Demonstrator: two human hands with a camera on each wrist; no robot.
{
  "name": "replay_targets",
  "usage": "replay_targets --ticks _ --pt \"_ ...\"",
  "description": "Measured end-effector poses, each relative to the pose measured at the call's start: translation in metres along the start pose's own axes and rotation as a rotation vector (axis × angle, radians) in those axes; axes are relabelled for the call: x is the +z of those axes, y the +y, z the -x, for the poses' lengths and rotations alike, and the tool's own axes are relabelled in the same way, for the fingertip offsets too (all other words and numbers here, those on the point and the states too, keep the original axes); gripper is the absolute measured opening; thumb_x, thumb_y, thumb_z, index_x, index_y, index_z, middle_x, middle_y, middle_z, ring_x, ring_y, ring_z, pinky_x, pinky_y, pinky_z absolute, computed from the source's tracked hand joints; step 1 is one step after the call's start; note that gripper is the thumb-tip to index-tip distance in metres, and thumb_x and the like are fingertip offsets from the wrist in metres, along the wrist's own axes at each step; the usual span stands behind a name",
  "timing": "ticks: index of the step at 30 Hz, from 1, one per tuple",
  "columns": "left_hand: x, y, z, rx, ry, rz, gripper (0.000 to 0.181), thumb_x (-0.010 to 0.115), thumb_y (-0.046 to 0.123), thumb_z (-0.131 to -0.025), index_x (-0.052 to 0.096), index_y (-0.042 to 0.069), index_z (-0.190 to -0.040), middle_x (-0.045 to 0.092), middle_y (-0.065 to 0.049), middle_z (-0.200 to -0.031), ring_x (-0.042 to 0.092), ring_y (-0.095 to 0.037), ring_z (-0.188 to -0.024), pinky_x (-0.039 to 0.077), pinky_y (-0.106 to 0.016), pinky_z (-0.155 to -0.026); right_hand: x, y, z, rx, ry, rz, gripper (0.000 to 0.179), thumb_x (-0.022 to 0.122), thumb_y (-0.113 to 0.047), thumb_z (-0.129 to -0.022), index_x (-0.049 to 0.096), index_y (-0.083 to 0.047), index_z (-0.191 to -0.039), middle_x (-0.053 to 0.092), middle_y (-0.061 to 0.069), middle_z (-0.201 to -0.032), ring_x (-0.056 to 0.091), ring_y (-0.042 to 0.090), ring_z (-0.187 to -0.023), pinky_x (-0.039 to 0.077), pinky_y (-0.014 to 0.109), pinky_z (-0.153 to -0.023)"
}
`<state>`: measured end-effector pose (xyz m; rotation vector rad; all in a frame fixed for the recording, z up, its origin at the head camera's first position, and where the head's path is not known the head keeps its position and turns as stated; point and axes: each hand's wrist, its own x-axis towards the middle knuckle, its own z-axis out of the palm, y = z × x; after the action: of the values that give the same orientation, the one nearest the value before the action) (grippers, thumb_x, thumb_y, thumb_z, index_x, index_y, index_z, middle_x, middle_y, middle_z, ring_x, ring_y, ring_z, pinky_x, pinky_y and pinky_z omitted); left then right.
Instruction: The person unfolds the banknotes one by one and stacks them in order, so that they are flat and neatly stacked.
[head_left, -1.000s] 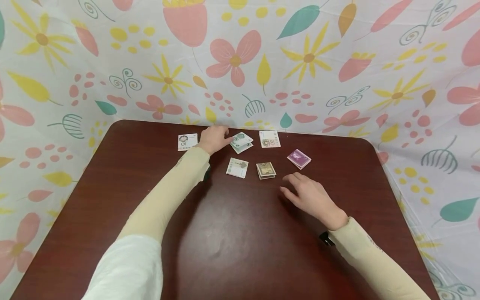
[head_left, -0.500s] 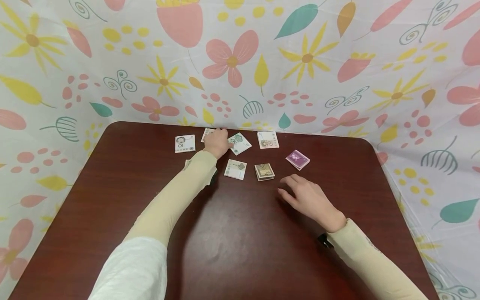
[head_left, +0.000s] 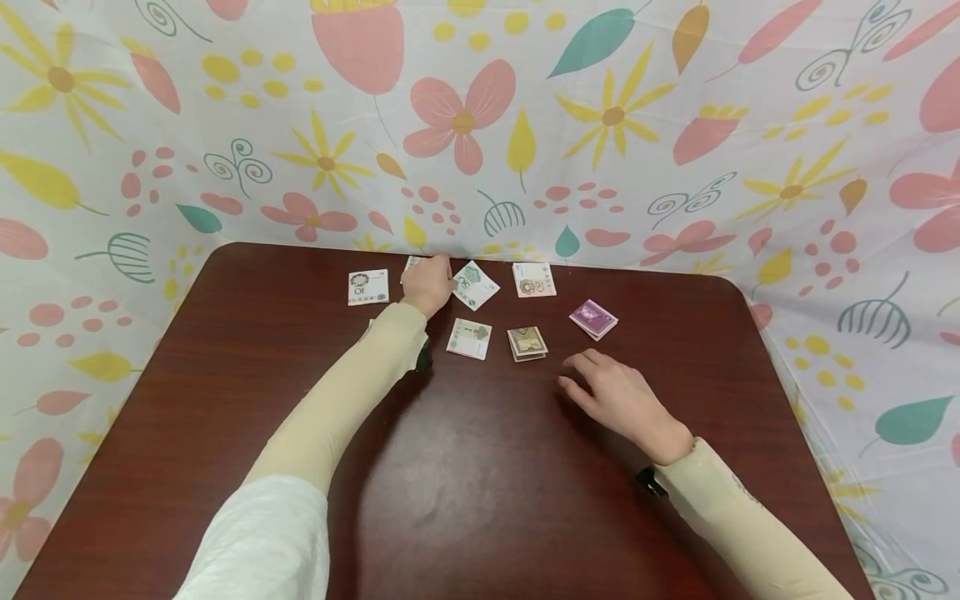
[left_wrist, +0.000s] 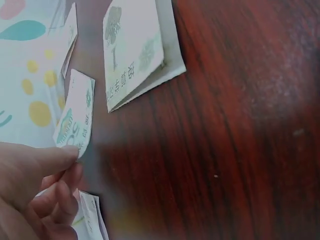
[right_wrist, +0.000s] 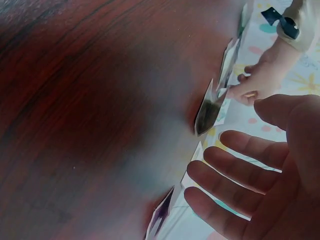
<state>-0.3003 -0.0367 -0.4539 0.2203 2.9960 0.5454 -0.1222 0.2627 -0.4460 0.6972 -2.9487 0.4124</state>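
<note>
My left hand (head_left: 427, 285) pinches one corner of a folded green-and-white banknote (head_left: 476, 286) marked 50 near the table's back edge. In the left wrist view, the thumb lies on the corner of this banknote (left_wrist: 77, 112), with the fingers curled beneath. My right hand (head_left: 618, 404) holds nothing, its fingers loosely spread low over the table; in the right wrist view its fingers (right_wrist: 235, 185) show apart. Nearest to it are a folded brown banknote (head_left: 527, 342) and a folded purple banknote (head_left: 594, 319).
On the dark red table (head_left: 480, 500) lie a pale 1 banknote (head_left: 469, 339), a 20 banknote (head_left: 534, 279) and a 10 banknote (head_left: 368, 287). Another note (head_left: 410, 263) is partly hidden behind the left hand. A patterned cloth (head_left: 480, 125) hangs along the back edge.
My left hand shifted slightly right, then slightly back left, staying at the green banknote, which has turned a little and looks flatter. The right hand has stayed nearly still.
</note>
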Motion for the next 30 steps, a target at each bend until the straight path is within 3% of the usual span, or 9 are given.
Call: replay_targets --ticks 4,12,19,30 --pt "-0.002 -0.003 0.006 -0.006 0.012 0.104 0.014 0.065 0.026 -0.105 0.062 0.013 -0.1 0.07 -0.008 -0.093 0.065 -0.028 -0.082 0.051 -0.044 -0.077 -0.001 0.0 0.001 0.006 0.004 0.003 0.03 0.069 -0.03 -0.099 0.072 -0.006 -0.116 0.071 0.009 -0.11 0.07 0.027 -0.097 0.058 0.051 -0.078" --pt "-0.015 -0.003 0.014 0.005 0.046 0.341 0.017 0.068 0.029 -0.103 0.068 0.012 -0.105 0.074 -0.005 -0.106 0.067 -0.024 -0.094 0.05 -0.042 -0.083 -0.003 0.001 0.001 -0.002 0.037 0.013 0.03 0.071 -0.03 -0.098 0.073 -0.004 -0.113 0.07 0.011 -0.11 0.068 0.031 -0.103 0.058 0.052 -0.081" --pt "-0.028 -0.004 0.029 0.046 0.058 0.554 0.016 0.069 0.027 -0.102 0.069 0.011 -0.103 0.071 -0.007 -0.101 0.07 -0.026 -0.082 0.052 -0.039 -0.077 -0.004 -0.001 -0.001 -0.019 0.049 0.017 0.028 0.071 -0.03 -0.098 0.073 -0.005 -0.11 0.07 0.01 -0.108 0.068 0.03 -0.101 0.058 0.051 -0.081" --pt "-0.043 -0.006 0.064 0.106 -0.003 0.687 0.015 0.069 0.023 -0.102 0.07 0.009 -0.103 0.07 -0.009 -0.096 0.069 -0.041 -0.086 0.05 -0.032 -0.067 -0.011 -0.013 -0.007 -0.025 0.057 -0.028 0.022 0.071 -0.026 -0.098 0.073 -0.008 -0.11 0.071 0.008 -0.108 0.068 0.027 -0.102 0.058 0.051 -0.081"
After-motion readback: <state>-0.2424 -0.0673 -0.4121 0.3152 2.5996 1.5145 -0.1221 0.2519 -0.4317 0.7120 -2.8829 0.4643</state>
